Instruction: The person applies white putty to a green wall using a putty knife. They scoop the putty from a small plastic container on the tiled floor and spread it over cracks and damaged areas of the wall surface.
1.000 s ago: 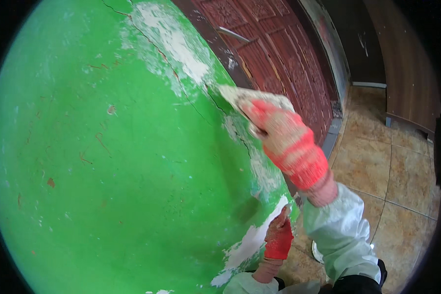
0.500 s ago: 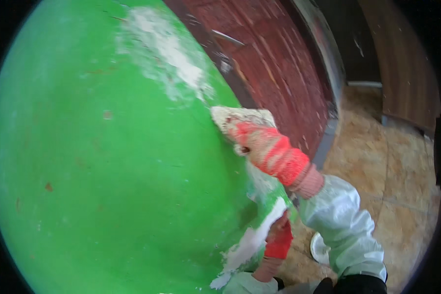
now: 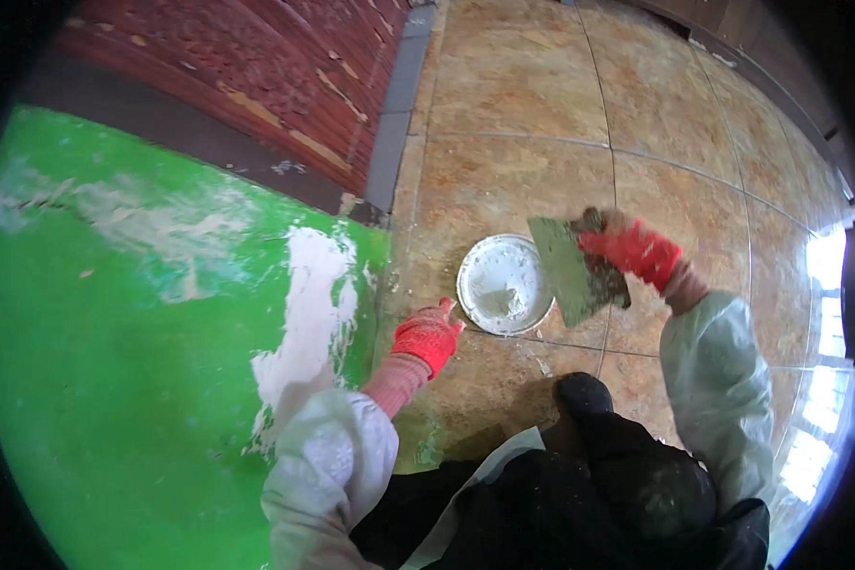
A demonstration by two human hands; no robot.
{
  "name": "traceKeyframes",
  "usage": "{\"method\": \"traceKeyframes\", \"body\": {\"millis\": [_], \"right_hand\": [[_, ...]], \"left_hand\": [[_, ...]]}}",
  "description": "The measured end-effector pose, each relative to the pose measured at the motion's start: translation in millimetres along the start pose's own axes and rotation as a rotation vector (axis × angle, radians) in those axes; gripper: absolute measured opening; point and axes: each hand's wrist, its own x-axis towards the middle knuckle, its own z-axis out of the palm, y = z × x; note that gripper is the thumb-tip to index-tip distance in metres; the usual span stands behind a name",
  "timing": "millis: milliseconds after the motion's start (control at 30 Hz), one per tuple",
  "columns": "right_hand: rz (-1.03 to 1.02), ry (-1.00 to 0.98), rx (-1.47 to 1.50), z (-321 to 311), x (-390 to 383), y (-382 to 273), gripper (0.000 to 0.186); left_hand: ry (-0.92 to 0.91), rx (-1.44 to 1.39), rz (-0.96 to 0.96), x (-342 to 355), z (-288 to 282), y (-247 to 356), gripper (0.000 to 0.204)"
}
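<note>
My right hand [image 3: 634,249], in a red and beige knit glove, is closed around the handle of a wide putty knife [image 3: 562,273]. Its flat blade, smeared with greyish filler, stands tilted just over the right edge of a round white dish [image 3: 477,313]. The dish lies on the tiled floor, with a lump of white putty [image 3: 509,302] inside. My left hand [image 3: 427,338], gloved in red, is beside the dish's lower left rim. Its finger and thumb point toward the dish, apart, and nothing shows in them; the other fingers are partly hidden.
At the left is a green wall [image 3: 161,399] with a thick white putty patch [image 3: 304,304] and a thinner pale smear. A worn red-brown door [image 3: 266,76] stands beyond it. Brown floor tiles [image 3: 513,85] spread ahead. My dark shoe [image 3: 584,391] is below the dish.
The view has swung from the wall down to the floor. My right hand, holding the putty knife, has left the wall for the dish; my left hand now reaches beside the dish.
</note>
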Motion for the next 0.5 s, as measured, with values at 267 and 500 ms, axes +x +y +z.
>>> {"method": "traceKeyframes", "body": {"millis": [267, 500], "right_hand": [[0.209, -0.024, 0.309, 53, -5, 99, 0.025], [0.197, 0.003, 0.238, 51, 0, 67, 0.028]], "left_hand": [[0.137, -0.653, -0.247, 46, 81, -1, 0.064], [0.118, -0.736, -0.327, 54, 84, 34, 0.066]]}}
